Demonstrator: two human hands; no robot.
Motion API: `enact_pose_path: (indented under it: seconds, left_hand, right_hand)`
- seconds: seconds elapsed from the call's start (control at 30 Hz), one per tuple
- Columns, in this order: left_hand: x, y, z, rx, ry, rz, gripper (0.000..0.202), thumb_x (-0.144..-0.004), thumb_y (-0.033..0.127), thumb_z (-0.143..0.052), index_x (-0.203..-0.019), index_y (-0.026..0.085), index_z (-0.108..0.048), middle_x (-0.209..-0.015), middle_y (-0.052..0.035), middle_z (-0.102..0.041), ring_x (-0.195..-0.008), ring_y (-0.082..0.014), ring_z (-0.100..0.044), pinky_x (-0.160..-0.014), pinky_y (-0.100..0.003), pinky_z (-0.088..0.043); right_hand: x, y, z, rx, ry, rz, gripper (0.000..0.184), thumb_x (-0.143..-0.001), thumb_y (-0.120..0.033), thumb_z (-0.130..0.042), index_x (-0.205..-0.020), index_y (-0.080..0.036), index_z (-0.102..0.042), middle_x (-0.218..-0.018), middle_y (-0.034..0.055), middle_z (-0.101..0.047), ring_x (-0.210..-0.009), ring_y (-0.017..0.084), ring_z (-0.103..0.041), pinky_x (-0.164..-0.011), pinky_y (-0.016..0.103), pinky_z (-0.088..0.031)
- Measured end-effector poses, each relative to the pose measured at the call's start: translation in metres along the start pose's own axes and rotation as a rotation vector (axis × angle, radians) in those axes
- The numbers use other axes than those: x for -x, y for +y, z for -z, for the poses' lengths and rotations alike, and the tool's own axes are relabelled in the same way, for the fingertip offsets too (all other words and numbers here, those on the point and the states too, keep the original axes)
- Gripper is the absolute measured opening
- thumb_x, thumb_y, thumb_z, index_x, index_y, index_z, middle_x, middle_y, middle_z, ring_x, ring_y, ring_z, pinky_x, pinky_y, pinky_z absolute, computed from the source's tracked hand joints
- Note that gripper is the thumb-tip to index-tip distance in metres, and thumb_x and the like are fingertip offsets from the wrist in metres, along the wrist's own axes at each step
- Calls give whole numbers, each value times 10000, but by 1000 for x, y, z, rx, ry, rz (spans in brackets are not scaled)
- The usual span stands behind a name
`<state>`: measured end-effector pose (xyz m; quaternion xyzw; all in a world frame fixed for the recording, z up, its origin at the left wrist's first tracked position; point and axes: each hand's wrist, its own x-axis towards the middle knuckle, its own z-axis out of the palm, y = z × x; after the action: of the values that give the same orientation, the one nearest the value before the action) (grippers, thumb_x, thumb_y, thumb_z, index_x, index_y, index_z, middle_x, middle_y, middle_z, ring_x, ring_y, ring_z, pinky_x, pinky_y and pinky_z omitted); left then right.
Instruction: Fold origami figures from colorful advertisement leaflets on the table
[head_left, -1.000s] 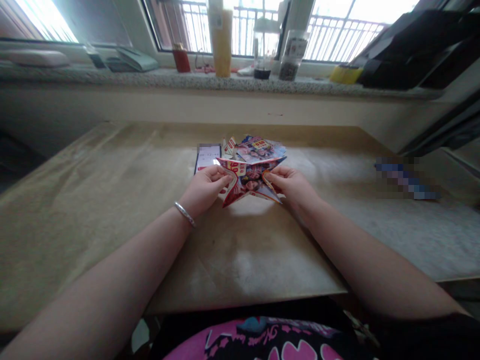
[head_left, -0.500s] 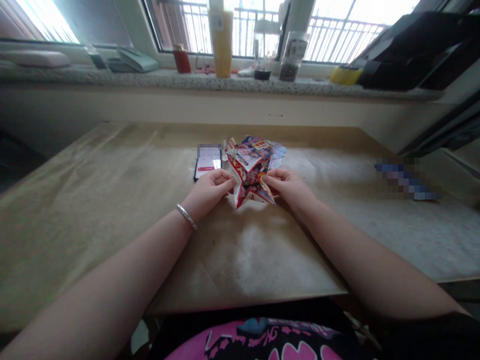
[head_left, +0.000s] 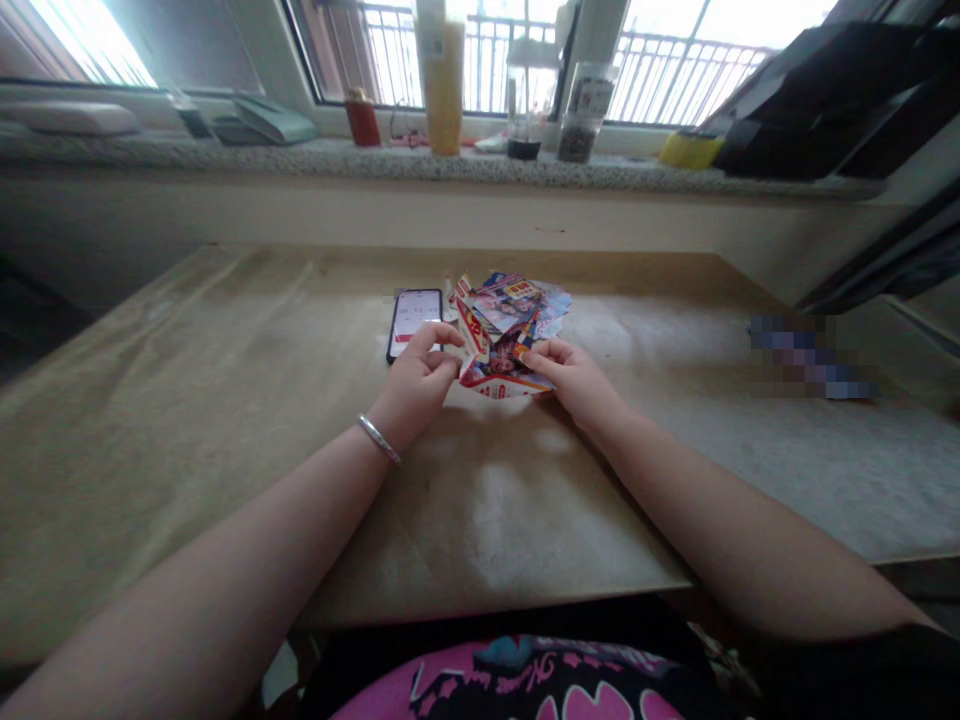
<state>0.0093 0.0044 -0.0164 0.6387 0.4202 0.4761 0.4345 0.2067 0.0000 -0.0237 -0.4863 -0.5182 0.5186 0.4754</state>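
A folded piece of colourful printed paper (head_left: 499, 366) rests on the wooden table (head_left: 225, 400) between my hands. My left hand (head_left: 420, 378), with a silver bracelet at the wrist, pinches its left edge with curled fingers. My right hand (head_left: 574, 375) grips its right edge, fingers closed on it. Just behind lies a small heap of more folded printed paper pieces (head_left: 517, 297).
A phone (head_left: 415, 318) with a lit screen lies beside my left hand. A blurred blue item (head_left: 814, 365) lies at the table's right. The stone windowsill (head_left: 225, 157) behind holds a yellow bottle (head_left: 444, 80), a red jar (head_left: 363, 118), cups and dark objects at right.
The paper, spread wide like a star a second ago, has been pressed together into a narrower, flatter shape. Both hands moved closer together and slightly away from me.
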Motion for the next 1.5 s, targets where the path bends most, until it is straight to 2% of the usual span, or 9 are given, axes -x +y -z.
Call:
enact_pose_path:
  seconds: [0.13,0.27,0.43,0.6,0.77,0.93,1.17,1.33,1.5]
  left_hand:
    - [1,4,-2,-64,-83,-76,212,-744,144,-530,-954,169,-548,-893,-34,-604,-761,-129,-618,-691,-260,-527]
    - [1,1,-2,-63,-118,-82,270,-712,169,-596,-980,151,-561,-1038,-71,-567,-889,-149,-609,-793,-301,-546]
    - [0,-2,-2,-35,-91,-79,250,-734,270,-650,-945,157,-580,-1008,-66,-580,-887,-154,-617,-812,-320,-545]
    - [0,1,-3,-73,-79,-72,262,-733,365,-680,-848,142,-606,-906,-64,-624,-845,-167,-620,-777,-296,-523]
    - [1,0,-6,79,-66,63,352,-706,432,-709,-858,142,-580,-834,-53,-671,-772,-160,-642,-717,-277,-509]
    - [1,-3,-6,190,-31,145,410,-655,465,-747,-841,143,-573,-794,-41,-689,-722,-144,-650,-691,-258,-514]
    - [3,-2,-6,227,-48,176,427,-642,460,-761,-851,134,-581,-796,-43,-690,-746,-150,-656,-735,-276,-524]
    - [4,2,-7,211,-84,205,438,-623,461,-773,-843,130,-587,-798,-40,-687,-730,-144,-651,-719,-273,-525]
    - [5,5,-8,235,-94,212,421,-625,446,-777,-832,129,-593,-797,-31,-678,-727,-137,-646,-735,-280,-528]
  right_hand:
    - [1,-1,-1,-94,-7,-75,359,-619,-478,-718,-664,-193,-504,-569,-54,-536,-461,64,-460,-422,182,-378]
    - [0,-1,-1,-173,17,-118,337,-598,-431,-738,-695,-191,-522,-629,-46,-561,-533,72,-515,-454,172,-435]
    - [2,-5,-4,-162,11,-95,319,-616,-402,-722,-733,-197,-509,-666,-51,-573,-518,62,-520,-423,159,-423]
    - [5,-8,-7,-111,-7,-23,293,-667,-350,-667,-791,-218,-437,-676,-34,-646,-578,116,-626,-484,194,-454]
    - [5,-5,-8,-32,-26,103,196,-670,-254,-585,-835,-221,-484,-691,-35,-653,-620,121,-639,-534,218,-483]
    - [8,-4,-8,15,-21,186,203,-649,-203,-567,-847,-216,-526,-839,-15,-644,-684,115,-607,-570,247,-523]
    - [7,-2,-8,149,-48,252,255,-700,-372,-666,-868,-205,-572,-897,27,-639,-778,151,-605,-629,281,-528]
    - [6,-1,-8,161,-40,180,307,-690,-458,-686,-816,-192,-596,-834,19,-631,-743,142,-599,-586,257,-510]
    - [6,-2,-9,51,-49,117,318,-657,-465,-715,-735,-187,-582,-710,-19,-612,-633,101,-577,-556,231,-511]
